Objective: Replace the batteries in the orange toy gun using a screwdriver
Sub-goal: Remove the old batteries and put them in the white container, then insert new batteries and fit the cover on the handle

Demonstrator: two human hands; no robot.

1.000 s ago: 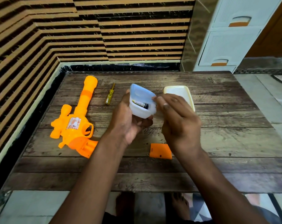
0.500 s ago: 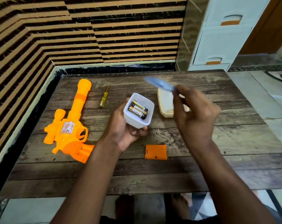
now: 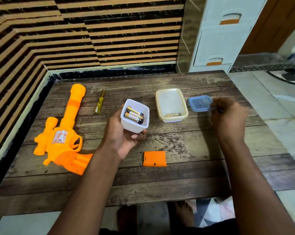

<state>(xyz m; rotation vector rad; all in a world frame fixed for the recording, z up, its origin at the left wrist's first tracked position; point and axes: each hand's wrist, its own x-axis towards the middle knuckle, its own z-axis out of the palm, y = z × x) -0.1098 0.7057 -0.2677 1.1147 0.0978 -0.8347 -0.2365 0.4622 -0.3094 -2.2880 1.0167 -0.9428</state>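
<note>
Right now my left hand (image 3: 124, 139) cups a small white tub (image 3: 135, 122) from below, fingers curled round its base, held just above the wooden table (image 3: 185, 146). Two gold & black batteries (image 3: 134, 114) lie side by side inside it. My right hand (image 3: 228, 114) is off to the right, fingers bent, at the edge of a blue lid (image 3: 200, 103) lying flat on the table; looks like a pinch on its rim, but it's blurry so can't tell for sure. Between tub & lid sits a cream tray (image 3: 171, 106) w/ what seems another battery at its near end. Orange toy gun (image 3: 63, 131) lies on its side at far left, grip compartment open. Its orange cover (image 3: 154, 158) lies apart, near the front middle. Yellow-handled screwdriver (image 3: 99, 104) lies just right of the barrel.
</note>
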